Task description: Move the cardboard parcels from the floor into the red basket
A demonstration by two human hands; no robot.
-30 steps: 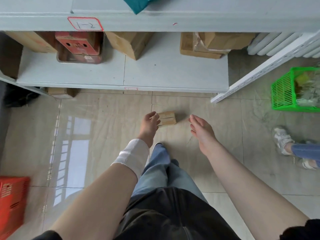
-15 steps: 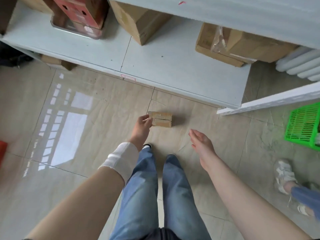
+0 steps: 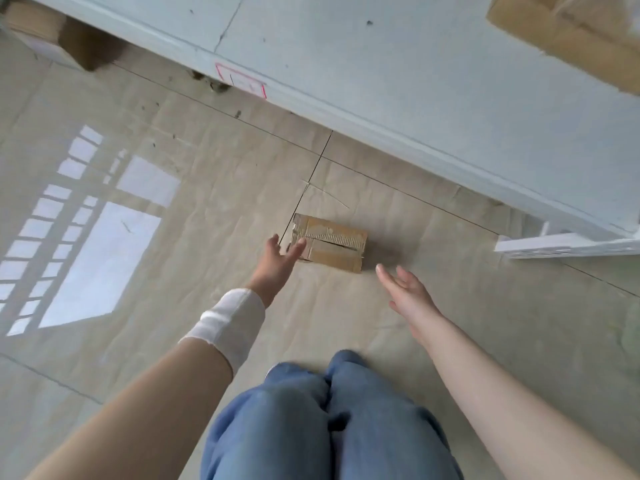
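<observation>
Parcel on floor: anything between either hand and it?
Nothing visible: the left hand is at the left end of the cardboard parcel; only bare floor separates the open right hand from its right end. No red basket in view.

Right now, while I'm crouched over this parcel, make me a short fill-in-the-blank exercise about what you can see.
1. The cardboard parcel lies on the tiled ____, in front of the pale shelf.
2. The left hand, fingers spread by the parcel's end, has a ____ band at the wrist.
3. The right hand is open and holds ____.
4. The jeans are ____ in colour.

Missing words: floor; white; nothing; blue.
</observation>
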